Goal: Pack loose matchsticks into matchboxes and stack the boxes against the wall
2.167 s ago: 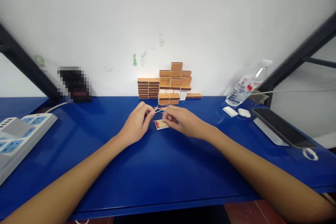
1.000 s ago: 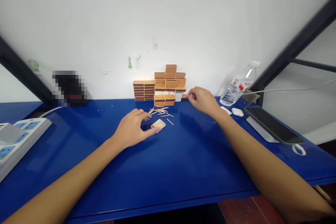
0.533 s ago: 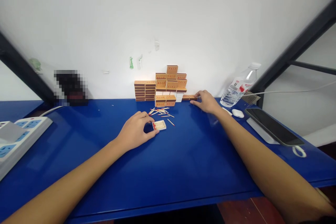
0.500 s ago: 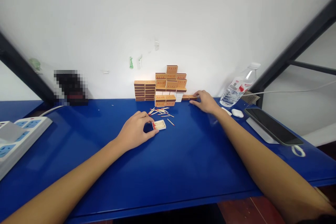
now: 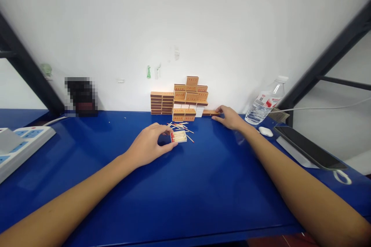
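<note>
My left hand [image 5: 149, 146] pinches the near end of an open matchbox tray [image 5: 179, 136] full of red-tipped matches, which lies flat on the blue table [image 5: 179, 185]. Loose matches [image 5: 180, 126] are scattered just behind the tray. My right hand [image 5: 231, 117] reaches to the back of the table, its fingers closed on a flat matchbox [image 5: 210, 112] lying to the right of the stacked matchboxes [image 5: 185, 98] against the white wall.
A water bottle [image 5: 265, 101] stands at the back right, with a small white case [image 5: 266, 131] and a dark phone [image 5: 310, 147] near it. A white power strip [image 5: 17, 148] lies at the left edge. Black frame bars slant down on both sides.
Both hands were at the tray about two seconds ago. My right hand has since reached back right to the flat matchbox by the stack; my left hand stays on the tray.
</note>
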The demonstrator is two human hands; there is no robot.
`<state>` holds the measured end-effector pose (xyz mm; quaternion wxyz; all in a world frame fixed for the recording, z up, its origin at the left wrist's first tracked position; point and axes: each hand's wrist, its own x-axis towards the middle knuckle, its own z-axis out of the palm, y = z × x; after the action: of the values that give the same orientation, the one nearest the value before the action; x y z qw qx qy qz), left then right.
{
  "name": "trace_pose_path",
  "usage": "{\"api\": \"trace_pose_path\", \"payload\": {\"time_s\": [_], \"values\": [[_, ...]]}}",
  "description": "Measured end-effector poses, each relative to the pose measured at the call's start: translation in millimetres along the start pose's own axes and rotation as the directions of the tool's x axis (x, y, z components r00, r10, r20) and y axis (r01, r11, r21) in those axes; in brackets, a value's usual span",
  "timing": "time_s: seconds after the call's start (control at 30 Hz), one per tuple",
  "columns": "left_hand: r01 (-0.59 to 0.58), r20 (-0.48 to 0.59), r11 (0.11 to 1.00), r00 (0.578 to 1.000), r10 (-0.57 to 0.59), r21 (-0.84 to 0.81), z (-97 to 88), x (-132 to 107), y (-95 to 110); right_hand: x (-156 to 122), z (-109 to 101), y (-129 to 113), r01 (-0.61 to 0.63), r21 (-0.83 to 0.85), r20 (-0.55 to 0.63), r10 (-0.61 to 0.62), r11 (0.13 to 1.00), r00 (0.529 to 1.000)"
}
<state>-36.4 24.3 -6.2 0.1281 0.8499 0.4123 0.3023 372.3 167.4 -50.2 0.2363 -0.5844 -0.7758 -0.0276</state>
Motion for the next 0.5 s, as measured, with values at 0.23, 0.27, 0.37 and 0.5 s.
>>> {"api": "trace_pose_path", "payload": {"time_s": [0.23, 0.27, 0.37, 0.5], "values": [[-0.041, -0.049, 0.998, 0.998, 0.043, 0.043, -0.1, 0, -6, 2, 0, 1, -0.029, 0.006, -0.017, 0.029, 1.000, 0.999], [-0.041, -0.051, 0.998, 0.998, 0.043, 0.043, 0.0, 0, -6, 2, -1, 1, -0.035, 0.014, -0.021, 0.035, 0.999, 0.999], [-0.022, -0.045, 0.999, 0.999, 0.024, 0.036, -0.4, 0, -6, 2, -1, -3, -0.050, 0.053, -0.030, 0.052, 0.997, 0.998], [-0.009, -0.040, 1.000, 0.999, 0.011, 0.026, -2.8, 0, -5, 0, -2, -9, -0.087, 0.107, -0.037, 0.092, 0.990, 0.995]]}}
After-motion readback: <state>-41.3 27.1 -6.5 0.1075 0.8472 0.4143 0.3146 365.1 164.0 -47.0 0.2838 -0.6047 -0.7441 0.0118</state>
